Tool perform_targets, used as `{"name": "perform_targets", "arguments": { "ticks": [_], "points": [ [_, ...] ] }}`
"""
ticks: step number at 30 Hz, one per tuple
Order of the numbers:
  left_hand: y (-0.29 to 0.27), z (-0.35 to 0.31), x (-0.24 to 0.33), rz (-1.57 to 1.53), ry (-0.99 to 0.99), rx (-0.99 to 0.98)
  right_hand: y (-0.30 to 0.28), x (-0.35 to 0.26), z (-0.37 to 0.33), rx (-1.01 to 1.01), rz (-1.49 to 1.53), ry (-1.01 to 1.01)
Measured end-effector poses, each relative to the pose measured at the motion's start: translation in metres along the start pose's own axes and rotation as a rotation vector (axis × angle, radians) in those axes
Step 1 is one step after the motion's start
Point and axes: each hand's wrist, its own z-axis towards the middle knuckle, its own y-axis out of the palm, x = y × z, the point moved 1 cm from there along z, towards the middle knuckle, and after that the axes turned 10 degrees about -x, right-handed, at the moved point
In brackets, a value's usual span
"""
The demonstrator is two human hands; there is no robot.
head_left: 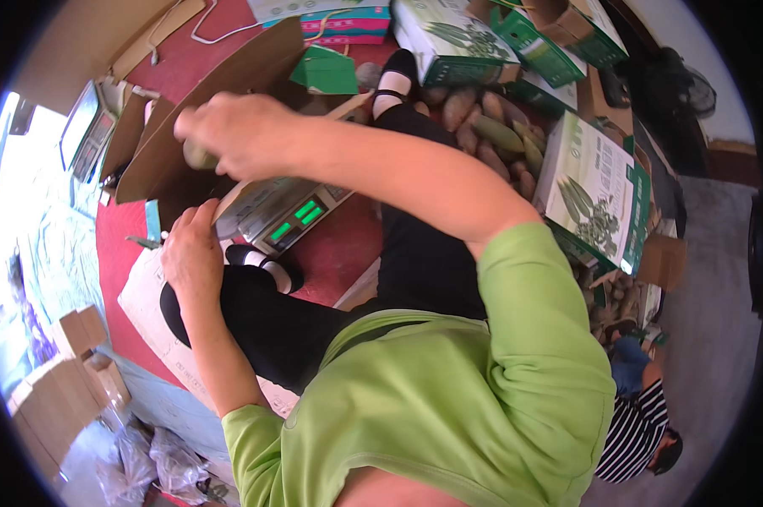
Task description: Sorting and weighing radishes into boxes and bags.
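Observation:
My right hand (246,135) reaches across to the left over an open cardboard box (196,93). It is closed around a pale yellow-green, roundish piece of produce (197,155), mostly hidden by the blurred fingers. My left hand (193,253) is closed on the near edge of the box, its fingers bent over the rim. A thin greenish strip (143,242) sticks out beside that hand. Under the box stands a weighing scale (299,221) with green lit digits. A green box flap (327,71) rises at the far side.
A heap of oblong brown and green produce (495,135) lies right of my legs. Printed white-and-green cartons (588,194) stand around it. Another scale (87,127) is at the far left. Cardboard pieces (60,397) and plastic bags (149,456) lie lower left. A person in stripes (639,431) is lower right.

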Motion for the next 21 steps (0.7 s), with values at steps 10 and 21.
{"name": "perform_targets", "arguments": {
  "ticks": [10, 21],
  "points": [
    [0.002, 0.002, 0.003, -0.006, -0.023, -0.023, 0.009, 0.006, 0.003, -0.202, 0.200, 0.073],
    [0.004, 0.004, -0.001, -0.054, 0.024, 0.040, -0.040, 0.142, -0.223, 0.507, 0.580, 0.568]
  ]
}}
